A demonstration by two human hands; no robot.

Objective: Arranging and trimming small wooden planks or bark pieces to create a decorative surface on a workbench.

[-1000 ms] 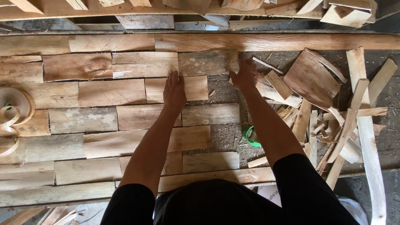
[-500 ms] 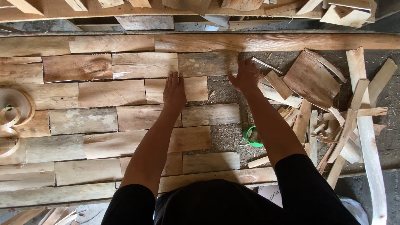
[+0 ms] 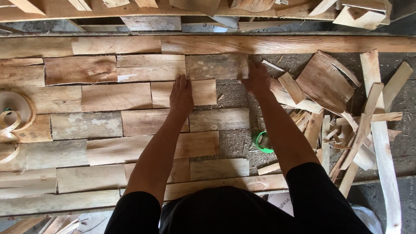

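Wooden veneer pieces are lying in rows across the table [image 3: 234,93], and we are pressing on them with both hands. Our left hand [image 3: 181,96] is lying flat, fingers together and stretched out, on a short pale veneer piece [image 3: 203,92] in the third row; its grip is closing on nothing, only pushing down. Our right hand [image 3: 256,80] is resting at the right end of a greyish veneer piece [image 3: 214,66] in the row above, fingers bent loosely over that edge; we cannot tell whether they are pinching it. Just beside this hand a heap of veneer scraps [image 3: 329,86] is crowding the right side. Near our right forearm a green ring [image 3: 258,145] is lying on bare, dusty surface. Far left, curled veneer strips [image 3: 12,117] are sitting on the laid rows.
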